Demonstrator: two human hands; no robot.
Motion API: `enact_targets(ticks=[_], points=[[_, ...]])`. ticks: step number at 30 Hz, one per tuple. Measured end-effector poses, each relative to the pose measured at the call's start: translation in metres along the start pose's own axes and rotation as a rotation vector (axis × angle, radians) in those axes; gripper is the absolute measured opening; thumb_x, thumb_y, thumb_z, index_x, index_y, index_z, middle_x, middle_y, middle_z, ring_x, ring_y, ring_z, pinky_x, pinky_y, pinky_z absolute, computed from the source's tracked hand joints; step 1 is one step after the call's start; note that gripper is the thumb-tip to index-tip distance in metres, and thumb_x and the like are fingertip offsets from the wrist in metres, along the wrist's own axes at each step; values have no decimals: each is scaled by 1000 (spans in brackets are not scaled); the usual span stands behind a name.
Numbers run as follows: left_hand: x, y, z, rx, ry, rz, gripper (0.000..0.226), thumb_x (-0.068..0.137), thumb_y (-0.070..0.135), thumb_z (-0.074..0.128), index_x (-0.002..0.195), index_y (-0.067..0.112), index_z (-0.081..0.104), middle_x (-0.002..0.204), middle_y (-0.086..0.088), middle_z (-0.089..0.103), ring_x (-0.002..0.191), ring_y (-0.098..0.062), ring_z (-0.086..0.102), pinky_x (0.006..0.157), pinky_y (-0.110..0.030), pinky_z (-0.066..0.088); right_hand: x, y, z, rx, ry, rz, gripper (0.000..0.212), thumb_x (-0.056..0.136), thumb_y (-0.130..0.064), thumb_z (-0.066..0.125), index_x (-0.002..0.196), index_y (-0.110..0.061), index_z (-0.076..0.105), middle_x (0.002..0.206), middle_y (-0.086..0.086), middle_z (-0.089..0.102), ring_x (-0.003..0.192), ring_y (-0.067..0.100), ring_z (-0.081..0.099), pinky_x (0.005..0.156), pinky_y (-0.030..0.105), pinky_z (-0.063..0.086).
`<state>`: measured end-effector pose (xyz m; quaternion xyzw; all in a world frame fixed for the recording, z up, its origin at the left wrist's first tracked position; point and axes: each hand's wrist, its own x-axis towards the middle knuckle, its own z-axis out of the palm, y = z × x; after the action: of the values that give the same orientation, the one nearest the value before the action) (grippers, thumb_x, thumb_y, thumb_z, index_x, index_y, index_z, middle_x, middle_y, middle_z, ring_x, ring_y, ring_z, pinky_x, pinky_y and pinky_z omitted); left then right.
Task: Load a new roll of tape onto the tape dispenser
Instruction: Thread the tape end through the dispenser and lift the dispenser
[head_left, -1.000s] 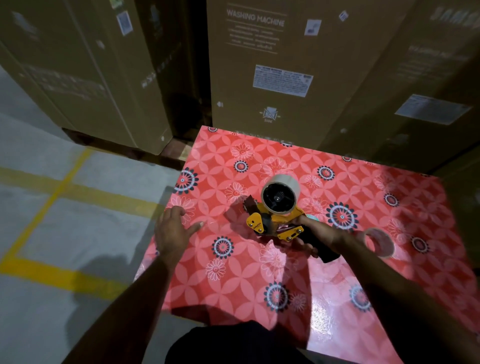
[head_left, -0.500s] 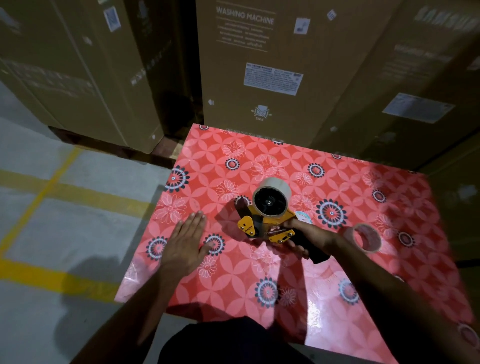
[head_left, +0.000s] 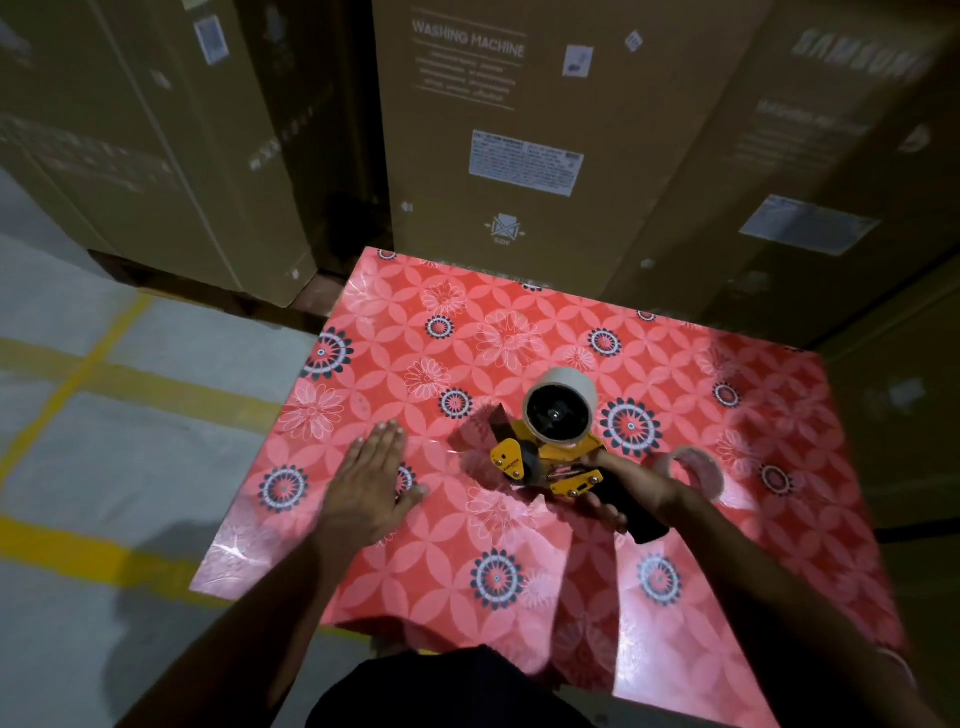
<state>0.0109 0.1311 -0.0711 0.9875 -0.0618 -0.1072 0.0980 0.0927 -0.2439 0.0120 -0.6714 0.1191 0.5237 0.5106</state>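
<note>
A yellow tape dispenser with a black handle lies on the red flowered table. A pale roll of tape sits on its hub, the dark core facing me. My right hand grips the black handle. My left hand rests flat on the table to the left of the dispenser, fingers straight and close together, holding nothing. A thin, nearly used-up roll lies on the table just right of my right wrist.
Tall brown cardboard boxes marked washing machine stand right behind the table. To the left is grey floor with yellow lines. The table's left edge lies just beyond my left hand.
My left hand has come from the table's left edge inward and laid itself flat on the cloth. The dispenser and my right hand have stayed in place.
</note>
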Motion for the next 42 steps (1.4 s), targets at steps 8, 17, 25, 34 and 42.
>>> enact_targets(ticks=[8,17,25,34,42], points=[[9,32,11,18,-60,65,90,93,76,1,157,15,-13,165,-6,-16,154,-23,-13,124,-42,-6,-7,13,-14,-57,6,-22,60,72,-70,59,62,-11,56,51,5,39,41,17,31,44,28,22],[13,91,18,13,-85,118,91,93,75,1,157,12,-13,164,-9,-17,154,-25,-13,126,-45,-3,-20,27,-41,-87,16,-44,61,74,-71,59,62,-11,58,51,5,40,41,18,31,46,32,19],[20,125,23,18,-85,165,90,95,75,4,156,12,-15,165,-10,-18,153,-25,-16,124,-43,-7,-34,40,-62,-45,53,-36,58,74,-68,60,63,-11,58,53,4,43,41,16,33,42,27,25],[20,159,23,125,-116,245,91,94,76,3,154,10,-16,163,-13,-18,151,-28,-20,121,-42,-14,-46,61,-68,10,95,-26,59,87,-63,50,59,-12,56,46,0,43,36,13,34,38,23,25],[18,152,25,152,-171,254,92,92,77,-1,155,11,-16,165,-13,-17,152,-28,-19,123,-44,-12,-50,52,-61,-68,89,-58,60,87,-65,51,68,-9,64,56,8,48,41,17,35,40,27,26]])
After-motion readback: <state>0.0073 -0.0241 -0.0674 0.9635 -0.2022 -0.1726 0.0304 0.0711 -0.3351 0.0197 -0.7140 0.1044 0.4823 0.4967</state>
